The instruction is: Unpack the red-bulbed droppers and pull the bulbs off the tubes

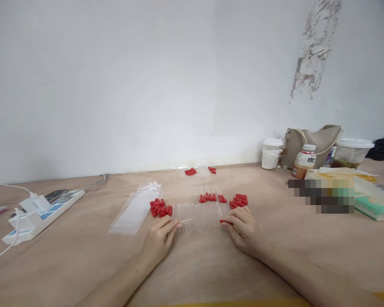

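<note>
A row of several clear glass tubes (201, 214) lies side by side on the brown table. My left hand (160, 239) sits at the row's left end, fingers pinched on one thin clear tube (184, 221). At the right end my right hand (241, 229) rests curled, fingertips holding a small red cap (224, 221). Piles of red rubber caps lie around the row: one at the left (160, 208), several small ones behind the row (211, 197), another pile at the right (239, 200).
An empty clear plastic bag (135, 209) lies left of the tubes. A bag with more red caps (196, 171) sits by the wall. A white power strip with chargers (40, 213) is far left. Cups, a bottle (304, 161), a beige bag and books stand at the right.
</note>
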Available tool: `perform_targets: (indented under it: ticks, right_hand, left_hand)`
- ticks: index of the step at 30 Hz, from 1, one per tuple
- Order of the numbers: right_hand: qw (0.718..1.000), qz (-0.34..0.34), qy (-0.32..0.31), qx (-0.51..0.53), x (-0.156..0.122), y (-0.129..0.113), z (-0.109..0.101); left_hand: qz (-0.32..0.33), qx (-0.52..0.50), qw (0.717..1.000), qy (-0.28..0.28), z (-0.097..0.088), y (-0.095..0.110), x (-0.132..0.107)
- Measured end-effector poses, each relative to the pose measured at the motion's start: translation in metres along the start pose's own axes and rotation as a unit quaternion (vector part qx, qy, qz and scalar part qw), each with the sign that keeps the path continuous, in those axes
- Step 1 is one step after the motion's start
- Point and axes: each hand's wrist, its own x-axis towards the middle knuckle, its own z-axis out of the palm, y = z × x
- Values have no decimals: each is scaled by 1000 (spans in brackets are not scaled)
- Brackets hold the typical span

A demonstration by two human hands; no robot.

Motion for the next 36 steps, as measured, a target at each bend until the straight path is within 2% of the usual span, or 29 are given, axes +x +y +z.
perform_targets:
  ticks: [3,6,10,12,15,18,21,27,30,36]
  right_hand:
    - [994,74,39,73,6,13,0]
    - [976,191,71,81,9,36,1]
    - [919,363,101,119,3,79,-5]
    - [900,405,122,101,0,96,-11]
    - [898,421,114,50,-3,109,-22]
    - [902,423,83,21,-3,109,-28]
    - [908,414,66,-13,-4,107,-26]
    - [935,351,17,-40,-4,109,-16]
    - [934,351,-2,-58,-3,106,-14]
    - [929,359,-2,-89,-4,105,-16]
  left_hand:
    - [-54,-2,998,13,-2,-9,5]
    - [-65,11,997,26,-1,-14,11]
    - [-59,38,997,32,6,-23,13]
    - [-51,56,997,27,11,-28,13]
    - [-37,75,996,15,17,-34,10]
    - [-34,75,997,14,22,-36,7]
    - [-24,64,998,-5,21,-34,7]
    - [15,72,997,-19,9,-24,13]
    - [19,72,997,-24,5,-20,15]
    - [8,74,997,-16,4,-19,12]
